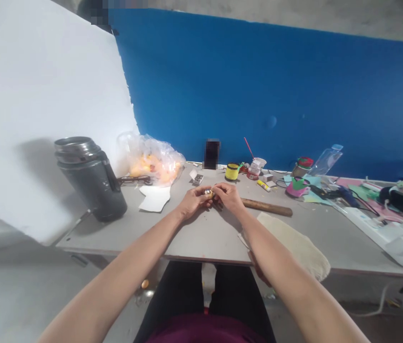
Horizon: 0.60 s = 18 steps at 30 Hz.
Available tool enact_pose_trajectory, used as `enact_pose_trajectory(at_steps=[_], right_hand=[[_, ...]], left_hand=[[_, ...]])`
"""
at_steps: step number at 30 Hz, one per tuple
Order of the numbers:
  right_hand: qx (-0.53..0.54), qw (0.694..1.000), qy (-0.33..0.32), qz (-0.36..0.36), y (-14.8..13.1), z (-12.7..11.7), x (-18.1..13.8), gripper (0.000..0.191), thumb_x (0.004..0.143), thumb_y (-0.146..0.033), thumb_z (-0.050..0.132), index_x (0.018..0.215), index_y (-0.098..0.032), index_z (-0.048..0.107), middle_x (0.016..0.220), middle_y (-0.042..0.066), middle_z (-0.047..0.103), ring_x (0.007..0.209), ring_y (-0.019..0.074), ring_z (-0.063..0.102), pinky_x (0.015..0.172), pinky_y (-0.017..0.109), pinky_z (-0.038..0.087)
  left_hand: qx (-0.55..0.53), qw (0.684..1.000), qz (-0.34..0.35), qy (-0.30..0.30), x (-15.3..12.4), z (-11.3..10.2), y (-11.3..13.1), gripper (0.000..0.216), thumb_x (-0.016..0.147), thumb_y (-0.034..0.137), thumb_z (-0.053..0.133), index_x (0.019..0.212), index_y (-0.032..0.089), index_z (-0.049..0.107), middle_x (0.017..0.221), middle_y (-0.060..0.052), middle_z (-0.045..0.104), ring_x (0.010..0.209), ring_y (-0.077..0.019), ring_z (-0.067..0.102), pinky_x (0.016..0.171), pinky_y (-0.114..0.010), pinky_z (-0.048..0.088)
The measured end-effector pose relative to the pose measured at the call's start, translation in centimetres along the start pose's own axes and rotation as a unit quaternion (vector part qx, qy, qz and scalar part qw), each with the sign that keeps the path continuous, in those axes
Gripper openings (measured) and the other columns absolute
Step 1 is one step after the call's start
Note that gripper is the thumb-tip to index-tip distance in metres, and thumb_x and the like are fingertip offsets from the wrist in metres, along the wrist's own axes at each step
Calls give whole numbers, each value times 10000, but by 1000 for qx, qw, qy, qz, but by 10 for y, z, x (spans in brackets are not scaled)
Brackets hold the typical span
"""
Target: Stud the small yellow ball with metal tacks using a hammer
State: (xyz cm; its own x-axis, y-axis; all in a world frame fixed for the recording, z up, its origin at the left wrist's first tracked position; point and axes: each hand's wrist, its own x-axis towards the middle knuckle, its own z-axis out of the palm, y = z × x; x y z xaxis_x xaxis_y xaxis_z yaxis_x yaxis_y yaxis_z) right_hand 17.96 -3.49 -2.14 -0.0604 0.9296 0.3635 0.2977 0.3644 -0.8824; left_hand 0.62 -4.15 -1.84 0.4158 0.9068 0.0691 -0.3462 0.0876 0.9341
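Note:
My left hand (194,201) is closed around a small gold-coloured object (209,193) with pale and dark spots on top; it is too small to name. My right hand (229,196) meets it from the right, its thumb and fingers pinched at the object's edge. Both hands are close together just above the table. A brown wooden handle (267,206) lies on the table to the right, its left end hidden behind my right hand. Behind my left hand stands a small open box (197,178) with dark and silvery bits inside.
A large grey flask (90,178) stands open at the left, near a plastic bag (151,159) and a torn white sheet (155,198). Beige cloth (294,243) overhangs the front edge. A yellow pot (232,172), a clear bottle (326,160) and a power strip (380,233) sit right.

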Motion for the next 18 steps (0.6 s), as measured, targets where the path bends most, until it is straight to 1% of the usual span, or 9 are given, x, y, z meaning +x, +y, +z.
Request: enact_pose_trajectory(at_steps=[2,6,11,18], right_hand=[[-13,1000,8,-4,-1,-1,0,245,846,-439,606,775,-217,683,572,2,599,504,159,518,518,291,432],[-49,998,18,-33,-1,-1,-1,215,834,-389,604,707,-225,657,626,7,621,599,170,557,611,297,448],[-82,995,13,-52,1,1,-2,194,838,-372,590,759,-225,690,679,13,656,708,193,597,651,289,452],[-98,994,11,-54,0,3,-4,181,835,-367,608,785,-215,692,702,9,678,685,179,598,656,283,450]], left_hand=[[-5,1000,-10,23,1,0,0,522,686,259,899,1157,109,731,867,-101,738,662,-130,656,642,-270,526],[-1,998,-15,61,1,1,0,503,692,255,887,1148,118,725,777,-63,708,619,-124,638,584,-251,489],[10,997,-7,75,0,2,1,479,674,218,862,1126,118,740,728,-39,689,581,-106,604,573,-241,462],[33,996,-5,83,-1,2,1,438,647,213,811,1071,114,769,607,-11,638,530,-112,558,566,-259,455]])
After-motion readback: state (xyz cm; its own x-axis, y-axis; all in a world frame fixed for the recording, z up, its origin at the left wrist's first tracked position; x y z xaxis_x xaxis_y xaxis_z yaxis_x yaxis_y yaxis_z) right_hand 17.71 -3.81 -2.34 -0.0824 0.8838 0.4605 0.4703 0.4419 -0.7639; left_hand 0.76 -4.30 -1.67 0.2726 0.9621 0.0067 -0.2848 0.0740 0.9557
